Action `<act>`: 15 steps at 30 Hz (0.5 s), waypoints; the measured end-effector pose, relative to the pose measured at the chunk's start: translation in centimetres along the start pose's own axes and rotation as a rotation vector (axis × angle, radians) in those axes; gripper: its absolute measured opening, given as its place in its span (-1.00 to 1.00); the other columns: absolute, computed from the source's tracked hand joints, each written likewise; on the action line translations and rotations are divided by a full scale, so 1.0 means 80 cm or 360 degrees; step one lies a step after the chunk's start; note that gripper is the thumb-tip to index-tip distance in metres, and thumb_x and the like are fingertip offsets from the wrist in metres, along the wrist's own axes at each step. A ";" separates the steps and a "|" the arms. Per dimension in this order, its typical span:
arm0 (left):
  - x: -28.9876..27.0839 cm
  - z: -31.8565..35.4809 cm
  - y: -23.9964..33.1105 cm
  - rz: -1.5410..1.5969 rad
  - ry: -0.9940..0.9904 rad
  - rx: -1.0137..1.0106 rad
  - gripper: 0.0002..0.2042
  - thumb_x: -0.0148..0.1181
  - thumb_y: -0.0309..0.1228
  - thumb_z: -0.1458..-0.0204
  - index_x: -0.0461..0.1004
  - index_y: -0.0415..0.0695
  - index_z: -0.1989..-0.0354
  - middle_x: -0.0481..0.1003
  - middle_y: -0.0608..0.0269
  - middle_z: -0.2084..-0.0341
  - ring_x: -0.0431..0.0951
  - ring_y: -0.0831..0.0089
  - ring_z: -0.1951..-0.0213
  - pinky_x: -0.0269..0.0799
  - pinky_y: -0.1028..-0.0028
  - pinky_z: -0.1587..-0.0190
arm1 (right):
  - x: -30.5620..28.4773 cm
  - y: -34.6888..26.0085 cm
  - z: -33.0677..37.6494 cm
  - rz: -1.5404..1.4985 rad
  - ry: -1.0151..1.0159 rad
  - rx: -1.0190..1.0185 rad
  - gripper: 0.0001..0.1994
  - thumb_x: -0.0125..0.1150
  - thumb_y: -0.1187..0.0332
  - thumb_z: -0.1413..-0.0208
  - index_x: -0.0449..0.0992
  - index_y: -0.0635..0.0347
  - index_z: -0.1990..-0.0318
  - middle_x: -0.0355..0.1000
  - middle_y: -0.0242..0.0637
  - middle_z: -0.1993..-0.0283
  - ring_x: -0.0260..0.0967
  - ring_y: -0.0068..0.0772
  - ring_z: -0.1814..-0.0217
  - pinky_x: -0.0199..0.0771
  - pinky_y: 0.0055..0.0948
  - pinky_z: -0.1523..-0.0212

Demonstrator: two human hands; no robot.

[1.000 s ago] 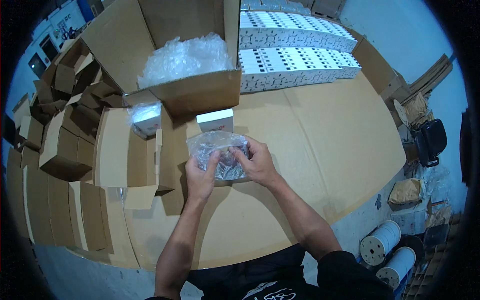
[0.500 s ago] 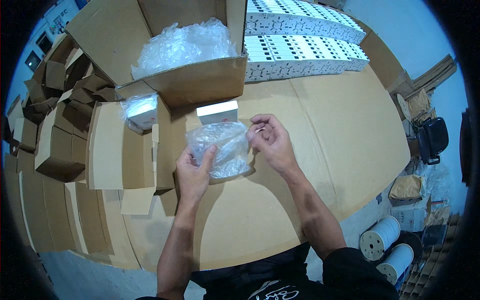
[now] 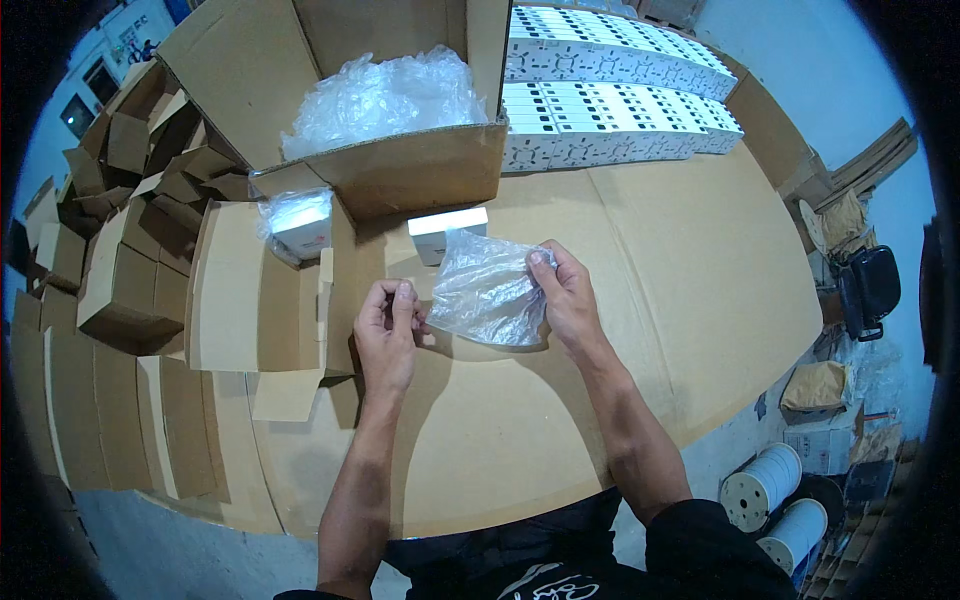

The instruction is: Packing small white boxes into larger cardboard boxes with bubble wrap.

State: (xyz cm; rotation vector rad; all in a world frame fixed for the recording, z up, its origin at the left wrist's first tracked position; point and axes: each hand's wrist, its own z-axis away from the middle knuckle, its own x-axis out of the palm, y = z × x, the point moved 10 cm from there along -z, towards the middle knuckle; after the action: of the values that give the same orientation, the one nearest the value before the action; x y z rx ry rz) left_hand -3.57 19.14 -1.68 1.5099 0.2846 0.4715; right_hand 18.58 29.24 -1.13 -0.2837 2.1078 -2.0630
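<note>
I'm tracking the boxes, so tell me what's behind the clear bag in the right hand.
A small white box shows its top and left front; the clear bag covers its lower right part.

No wording was legible with certainty. White script lettering stood on the front of the black shirt (image 3: 632,582), partly cut off by the lower edge of the view. Stacked white boxes (image 3: 620,142) bore repeated black squares on their upper faces and dark line figures along their sides; any print among these was too small to make out. A pale panel (image 3: 126,42), upper left, carried dark marks, blurred. Faint marking on the pale carton (image 3: 822,450) beside the cable spools (image 3: 762,488): unreadable.
</note>
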 end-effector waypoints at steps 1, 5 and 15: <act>0.001 -0.001 0.004 -0.0011 -0.0038 0.0095 -0.81 0.10 -0.28 -0.37 0.44 -0.15 0.08 0.44 0.42 0.39 0.40 0.70 0.44 0.40 0.64 0.44 | 0.002 -0.001 0.000 -0.0010 -0.0011 0.0006 -0.77 0.01 0.31 -0.45 0.42 0.22 0.28 0.27 -0.56 0.45 0.14 -0.73 0.37 0.23 -0.56 0.35; 0.017 0.009 0.023 0.0018 -0.0158 0.0368 -0.83 0.19 -0.39 -0.31 0.43 -0.18 0.03 0.46 0.36 0.26 0.44 0.69 0.37 0.41 0.63 0.41 | 0.008 -0.002 0.003 0.0024 -0.0022 0.0027 -0.79 0.01 0.34 -0.44 0.42 0.22 0.28 0.27 -0.56 0.44 0.15 -0.72 0.37 0.23 -0.56 0.34; 0.034 0.017 0.032 0.0133 -0.0343 0.0282 -0.68 0.30 -0.59 -0.16 0.40 -0.22 -0.05 0.39 0.19 -0.07 0.49 0.63 0.24 0.41 0.68 0.40 | 0.013 -0.002 0.005 -0.0095 -0.0054 0.0070 -0.76 -0.05 0.32 -0.45 0.41 0.17 0.31 0.29 -0.54 0.41 0.17 -0.69 0.33 0.25 -0.55 0.27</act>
State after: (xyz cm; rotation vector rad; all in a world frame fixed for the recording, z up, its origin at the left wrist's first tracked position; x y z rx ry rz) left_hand -0.85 19.23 1.20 1.7353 0.0964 0.3521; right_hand 17.71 28.63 -1.00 -0.3769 2.0555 -2.1188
